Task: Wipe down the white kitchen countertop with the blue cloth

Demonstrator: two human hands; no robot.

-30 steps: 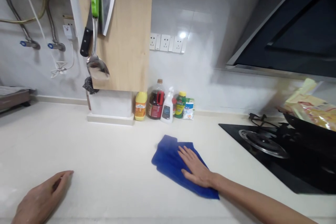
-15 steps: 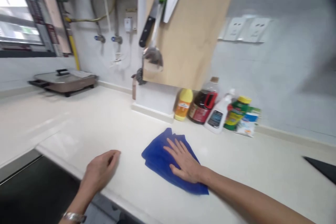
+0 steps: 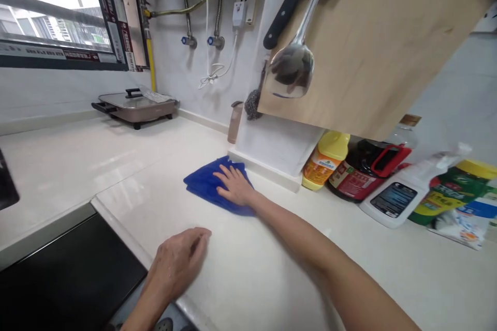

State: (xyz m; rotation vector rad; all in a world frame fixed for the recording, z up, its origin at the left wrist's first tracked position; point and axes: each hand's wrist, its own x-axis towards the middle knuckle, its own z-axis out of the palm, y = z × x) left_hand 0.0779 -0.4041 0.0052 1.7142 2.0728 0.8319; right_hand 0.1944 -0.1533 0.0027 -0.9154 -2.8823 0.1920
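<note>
A blue cloth (image 3: 209, 186) lies spread on the white countertop (image 3: 155, 176), close to the foot of the wall corner. My right hand (image 3: 236, 186) rests flat on top of it, fingers stretched and spread, pressing rather than gripping. Part of the cloth is hidden under that palm. Nearer to me, my left hand (image 3: 180, 258) is loosely curled at the counter's front edge, thumb and fingers together, with nothing visible in it. It stays apart from the cloth.
An electric pan with a lid (image 3: 135, 107) stands at the back left. Along the right wall are a yellow bottle (image 3: 325, 160), a dark sauce jug (image 3: 361, 176), a white spray bottle (image 3: 404, 191) and a green container (image 3: 454, 191). A spatula (image 3: 293, 70) hangs before a wooden board (image 3: 388, 51).
My right hand has pushed the cloth away and leftward along the counter, toward the wall corner. The view has turned right and come closer. My left hand keeps its curled shape.
</note>
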